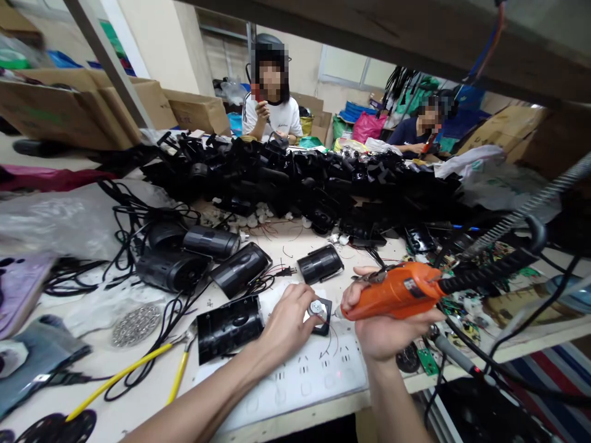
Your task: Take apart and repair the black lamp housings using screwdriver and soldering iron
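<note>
So, at the far left there's a cardboard box (41, 111), with a big sheet of clear plastic (60, 221) nearer in. On the near left of the surface (138, 418) sits a grey-blue bag (39, 363), then a pile of screws (136, 324) and some yellow-handled pliers (122, 378) lying splayed. Past those is a bunch of black housings (242, 269) tangled up with cables, and nearer in an open black shell (231, 326) lies just left of the work. Someone in a white shirt (272, 120) sits on the far side, behind a huge black heap (286, 175) (seriously, it's a mountain), holding a red tool up.

Middle: the left hand (290, 320) has its thumb and fingers pinched around a small round part (316, 306), which sits at a black frame (325, 321) over a white socket board (300, 391). Thin red wires trail off it to the near side.

Just right of that, the right hand (385, 335) is wrapped around an orange driver (397, 292), tip aimed left at the frame; can't tell if they touch. Far right, a second person in a dark shirt (401, 134) also has a red tool. Nearer, green circuit boards (428, 362) litter the surface, under a coiled spring (530, 209).
</note>
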Tool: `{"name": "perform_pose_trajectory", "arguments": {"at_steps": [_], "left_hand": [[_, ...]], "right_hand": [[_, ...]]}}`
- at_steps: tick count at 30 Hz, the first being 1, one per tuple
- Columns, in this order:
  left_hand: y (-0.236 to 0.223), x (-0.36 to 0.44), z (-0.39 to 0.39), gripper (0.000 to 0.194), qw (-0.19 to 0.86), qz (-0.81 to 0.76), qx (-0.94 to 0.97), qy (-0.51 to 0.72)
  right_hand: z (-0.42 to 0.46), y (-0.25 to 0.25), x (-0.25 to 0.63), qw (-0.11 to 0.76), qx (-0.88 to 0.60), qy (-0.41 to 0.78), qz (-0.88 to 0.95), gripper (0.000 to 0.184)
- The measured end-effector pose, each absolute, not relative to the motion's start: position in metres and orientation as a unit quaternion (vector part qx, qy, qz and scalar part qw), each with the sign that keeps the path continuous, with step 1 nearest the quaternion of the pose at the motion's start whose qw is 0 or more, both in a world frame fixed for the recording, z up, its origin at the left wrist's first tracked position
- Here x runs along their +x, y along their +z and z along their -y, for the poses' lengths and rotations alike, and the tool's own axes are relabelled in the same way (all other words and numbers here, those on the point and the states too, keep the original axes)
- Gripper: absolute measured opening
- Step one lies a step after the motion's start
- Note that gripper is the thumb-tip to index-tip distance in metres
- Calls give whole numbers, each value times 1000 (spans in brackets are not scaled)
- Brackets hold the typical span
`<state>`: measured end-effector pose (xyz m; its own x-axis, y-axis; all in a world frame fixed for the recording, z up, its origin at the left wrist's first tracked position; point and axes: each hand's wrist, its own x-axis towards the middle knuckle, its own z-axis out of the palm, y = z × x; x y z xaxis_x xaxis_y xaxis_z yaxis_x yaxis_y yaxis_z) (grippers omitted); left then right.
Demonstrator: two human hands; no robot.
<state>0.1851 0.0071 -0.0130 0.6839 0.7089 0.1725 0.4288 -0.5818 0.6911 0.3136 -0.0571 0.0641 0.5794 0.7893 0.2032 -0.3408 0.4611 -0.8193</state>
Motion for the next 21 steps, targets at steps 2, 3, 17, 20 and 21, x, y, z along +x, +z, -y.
{"name": "perform_pose_trajectory", "arguments": {"at_steps": [2, 3, 17, 20, 21], "left_hand": [[-16, 185, -6, 22, 331, -333, 854, 223], [-17, 185, -6, 23, 338, -335, 852, 221], [-16, 185, -7, 20, 364, -323, 844, 227], [-16, 185, -6, 19, 361, -317, 844, 239], [-15, 185, -6, 18, 361, -318, 843, 241]], "right_hand": [[52, 63, 312, 801, -379, 356, 297, 78], [50, 62, 311, 797, -377, 362, 301, 77], [40, 58, 299, 782, -395, 370, 311, 77], [39, 57, 300, 778, -390, 372, 323, 74], [38, 57, 300, 774, -388, 377, 329, 71]]}}
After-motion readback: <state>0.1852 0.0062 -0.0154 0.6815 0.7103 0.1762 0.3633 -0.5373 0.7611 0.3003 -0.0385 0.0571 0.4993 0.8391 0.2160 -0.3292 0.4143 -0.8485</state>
